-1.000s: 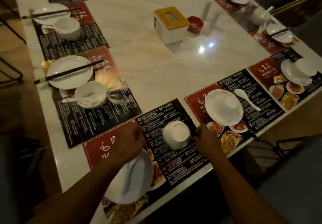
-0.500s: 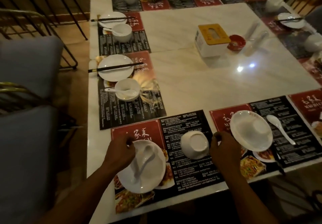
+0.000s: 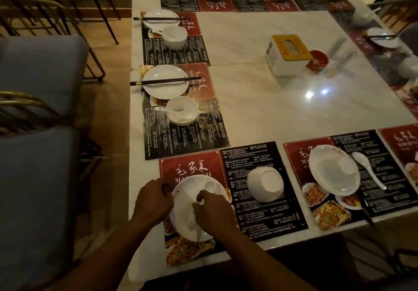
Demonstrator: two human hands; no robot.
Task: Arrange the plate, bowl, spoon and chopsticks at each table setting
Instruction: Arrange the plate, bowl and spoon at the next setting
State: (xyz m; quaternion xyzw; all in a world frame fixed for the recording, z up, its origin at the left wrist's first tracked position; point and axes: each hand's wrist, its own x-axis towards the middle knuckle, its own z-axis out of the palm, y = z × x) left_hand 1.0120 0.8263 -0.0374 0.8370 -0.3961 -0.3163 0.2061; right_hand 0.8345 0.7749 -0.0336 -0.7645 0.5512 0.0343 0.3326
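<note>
A white plate (image 3: 185, 202) lies on the near placemat (image 3: 260, 200) with a white spoon (image 3: 209, 186) on it. My left hand (image 3: 151, 202) grips the plate's left rim. My right hand (image 3: 214, 211) lies over the plate and pinches the spoon's handle. To the right, a white bowl (image 3: 265, 183) sits upside down on the same mat. On the mat further right rest another plate (image 3: 333, 169) and a spoon (image 3: 367, 168). No chopsticks show at these two near settings.
Finished settings with plate, chopsticks (image 3: 161, 81), bowl (image 3: 182, 109) and spoon line the left and far sides. A tissue box (image 3: 287, 53) and a red dish (image 3: 317, 59) stand mid-table. Grey chairs (image 3: 38, 177) stand to the left.
My right hand has left the spot beside the upturned bowl and moved left onto the plate, taking the spoon. My left hand stays at the plate's rim. The view has shifted left.
</note>
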